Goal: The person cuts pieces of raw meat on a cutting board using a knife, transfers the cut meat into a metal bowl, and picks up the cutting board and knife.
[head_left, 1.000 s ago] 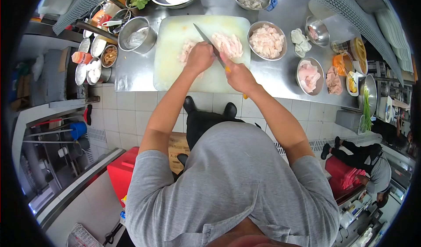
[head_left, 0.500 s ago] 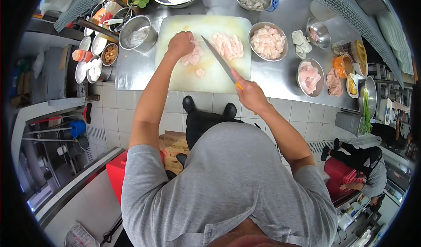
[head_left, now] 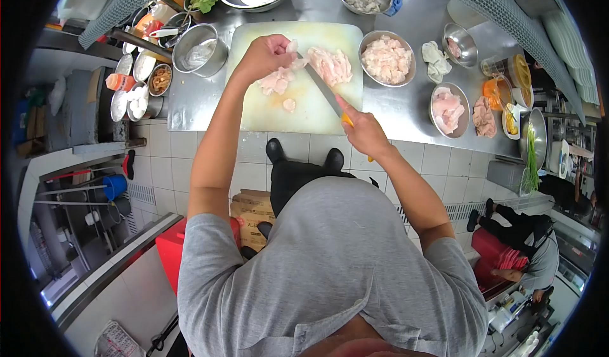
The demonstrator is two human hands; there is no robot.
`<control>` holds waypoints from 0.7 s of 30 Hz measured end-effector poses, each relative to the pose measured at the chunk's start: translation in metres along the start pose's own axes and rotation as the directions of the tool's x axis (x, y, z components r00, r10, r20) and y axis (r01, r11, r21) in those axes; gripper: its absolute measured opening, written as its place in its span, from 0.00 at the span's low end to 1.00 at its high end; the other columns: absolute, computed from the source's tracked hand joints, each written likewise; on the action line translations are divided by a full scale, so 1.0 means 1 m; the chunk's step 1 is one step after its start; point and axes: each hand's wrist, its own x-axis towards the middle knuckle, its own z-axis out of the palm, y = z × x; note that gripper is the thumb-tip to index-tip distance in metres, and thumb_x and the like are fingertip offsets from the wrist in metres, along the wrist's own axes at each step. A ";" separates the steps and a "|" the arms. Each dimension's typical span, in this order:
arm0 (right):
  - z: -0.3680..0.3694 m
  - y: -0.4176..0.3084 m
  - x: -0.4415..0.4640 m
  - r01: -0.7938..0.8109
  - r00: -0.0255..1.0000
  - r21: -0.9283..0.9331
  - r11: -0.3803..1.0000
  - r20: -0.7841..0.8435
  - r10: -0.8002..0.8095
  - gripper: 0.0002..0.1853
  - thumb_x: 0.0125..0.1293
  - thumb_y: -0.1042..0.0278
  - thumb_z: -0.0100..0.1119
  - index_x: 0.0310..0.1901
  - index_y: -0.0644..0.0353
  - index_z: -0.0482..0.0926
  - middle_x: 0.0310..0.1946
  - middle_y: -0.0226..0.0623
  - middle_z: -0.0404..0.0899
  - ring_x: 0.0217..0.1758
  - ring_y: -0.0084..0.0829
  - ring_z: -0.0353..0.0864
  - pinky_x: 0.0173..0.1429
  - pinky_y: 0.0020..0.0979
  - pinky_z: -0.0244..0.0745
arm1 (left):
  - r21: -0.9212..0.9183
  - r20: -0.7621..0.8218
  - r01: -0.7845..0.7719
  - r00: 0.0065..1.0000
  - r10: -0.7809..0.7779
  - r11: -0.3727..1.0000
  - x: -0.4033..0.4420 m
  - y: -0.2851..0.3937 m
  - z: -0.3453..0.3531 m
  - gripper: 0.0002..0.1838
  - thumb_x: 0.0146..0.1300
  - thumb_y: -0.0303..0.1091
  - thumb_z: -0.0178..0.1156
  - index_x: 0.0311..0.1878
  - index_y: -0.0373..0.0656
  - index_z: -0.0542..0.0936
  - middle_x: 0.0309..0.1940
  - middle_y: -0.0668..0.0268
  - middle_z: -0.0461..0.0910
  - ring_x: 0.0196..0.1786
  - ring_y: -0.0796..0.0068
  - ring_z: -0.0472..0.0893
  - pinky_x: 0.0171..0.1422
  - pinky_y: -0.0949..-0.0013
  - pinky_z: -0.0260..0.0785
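Note:
My right hand [head_left: 368, 134] grips a long knife [head_left: 323, 89] by its orange-yellow handle, the blade slanting up and left over the white cutting board [head_left: 317, 119]. Between its fingers, my left hand [head_left: 266, 58] pinches a thin piece of raw chicken [head_left: 295, 54], raised above the board near the knife tip. Below that hand lies a small heap of pale pink chicken pieces [head_left: 275, 82]. A bigger pile of sliced chicken [head_left: 331, 66] sits right of the blade, and one small round piece [head_left: 289, 105] rests alone nearer me.
Right of the board stand a bowl of cut chicken [head_left: 386, 59], a bowl of larger pieces [head_left: 448, 111] and a crumpled white cloth [head_left: 436, 62]. At left is a metal pot [head_left: 200, 49] beside several small containers. Another person [head_left: 539, 255] is at the far right.
My left hand has risen slightly and moved right, lifting a thin chicken piece off the heap toward the knife tip. The knife has shifted slightly down and right.

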 end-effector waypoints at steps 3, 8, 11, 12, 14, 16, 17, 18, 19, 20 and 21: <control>-0.001 -0.001 -0.002 0.001 1.000 0.028 1.000 -0.002 -0.001 0.39 0.71 0.73 0.58 0.84 0.46 0.60 0.43 0.58 0.88 0.45 0.58 0.87 0.56 0.53 0.81 | -0.094 0.045 0.025 0.999 -0.021 0.995 0.005 -0.008 0.010 0.13 0.64 0.35 0.74 0.47 0.39 0.85 0.31 0.67 0.88 0.31 0.79 0.85 0.37 0.71 0.76; 0.001 0.001 -0.002 0.015 1.000 0.006 1.000 -0.001 -0.015 0.40 0.71 0.73 0.58 0.84 0.45 0.59 0.42 0.58 0.87 0.45 0.59 0.87 0.56 0.53 0.81 | 0.616 -0.284 -0.048 0.917 0.279 0.786 0.024 -0.060 0.033 0.13 0.62 0.32 0.72 0.48 0.40 0.86 0.42 0.58 0.89 0.43 0.60 0.89 0.48 0.60 0.80; 0.001 -0.001 -0.007 0.004 1.000 0.002 1.000 0.003 -0.004 0.40 0.71 0.73 0.58 0.84 0.44 0.59 0.41 0.59 0.87 0.44 0.59 0.87 0.56 0.53 0.81 | 0.446 -0.171 -0.056 0.974 0.146 0.893 0.018 -0.057 0.038 0.12 0.62 0.32 0.71 0.48 0.42 0.87 0.50 0.54 0.86 0.52 0.51 0.86 0.57 0.54 0.79; 0.000 -0.003 -0.006 -0.011 1.000 0.000 1.000 0.014 0.011 0.40 0.71 0.73 0.58 0.84 0.44 0.59 0.41 0.59 0.87 0.44 0.59 0.87 0.56 0.53 0.81 | 0.487 -0.149 -0.060 0.977 0.150 0.871 0.014 -0.055 0.042 0.12 0.61 0.33 0.71 0.47 0.44 0.88 0.49 0.55 0.86 0.52 0.52 0.87 0.58 0.55 0.79; 0.000 -0.005 -0.004 -0.022 1.000 -0.004 1.000 0.023 0.022 0.40 0.71 0.73 0.58 0.84 0.44 0.59 0.41 0.59 0.87 0.44 0.59 0.87 0.56 0.53 0.81 | 0.569 -0.108 -0.071 0.981 0.160 0.819 0.012 -0.047 0.053 0.11 0.61 0.35 0.72 0.46 0.46 0.89 0.47 0.57 0.86 0.51 0.55 0.87 0.59 0.56 0.79; 0.002 -0.002 -0.004 -0.021 1.000 -0.007 1.000 0.021 0.021 0.40 0.71 0.73 0.58 0.84 0.44 0.59 0.41 0.60 0.87 0.44 0.59 0.87 0.56 0.53 0.81 | 0.660 -0.083 -0.037 0.989 0.123 0.750 0.015 -0.049 0.065 0.11 0.60 0.37 0.72 0.45 0.47 0.89 0.46 0.58 0.86 0.51 0.55 0.86 0.58 0.55 0.79; 0.003 -0.002 -0.004 -0.023 0.999 -0.005 1.000 0.023 0.023 0.40 0.71 0.73 0.58 0.84 0.44 0.59 0.41 0.60 0.87 0.44 0.59 0.87 0.56 0.53 0.81 | 0.702 -0.072 -0.023 0.992 0.103 0.712 0.016 -0.051 0.069 0.11 0.60 0.37 0.72 0.45 0.48 0.89 0.45 0.58 0.85 0.52 0.55 0.86 0.58 0.54 0.79; 0.003 -0.001 -0.003 -0.024 0.999 -0.003 1.000 0.025 0.024 0.40 0.71 0.73 0.58 0.84 0.44 0.59 0.40 0.60 0.87 0.44 0.59 0.87 0.55 0.53 0.81 | 0.697 -0.091 -0.011 0.990 0.104 0.717 0.017 -0.052 0.071 0.10 0.59 0.37 0.72 0.43 0.49 0.90 0.46 0.59 0.85 0.53 0.56 0.86 0.58 0.54 0.79; 0.003 -0.001 -0.003 -0.026 0.999 -0.001 1.000 0.025 0.026 0.40 0.71 0.73 0.58 0.84 0.44 0.59 0.40 0.60 0.87 0.44 0.59 0.88 0.55 0.53 0.82 | 0.713 -0.079 0.001 0.994 0.079 0.702 0.019 -0.053 0.070 0.10 0.58 0.37 0.72 0.43 0.49 0.90 0.46 0.59 0.85 0.53 0.56 0.86 0.58 0.54 0.79; 0.002 -0.001 -0.003 -0.023 0.999 0.000 1.000 0.025 0.023 0.40 0.71 0.73 0.58 0.84 0.44 0.59 0.40 0.60 0.87 0.44 0.59 0.88 0.55 0.53 0.81 | 0.728 -0.067 0.011 0.996 0.055 0.685 0.022 -0.054 0.068 0.10 0.58 0.37 0.72 0.42 0.50 0.90 0.46 0.59 0.85 0.53 0.56 0.86 0.58 0.54 0.79; 0.001 -0.001 -0.003 -0.022 0.999 0.000 1.000 0.024 0.022 0.40 0.71 0.73 0.58 0.84 0.44 0.59 0.41 0.60 0.87 0.44 0.59 0.88 0.55 0.53 0.81 | 0.743 -0.054 0.020 0.998 0.030 0.669 0.022 -0.052 0.067 0.09 0.57 0.37 0.72 0.42 0.50 0.90 0.46 0.60 0.85 0.53 0.56 0.86 0.58 0.54 0.79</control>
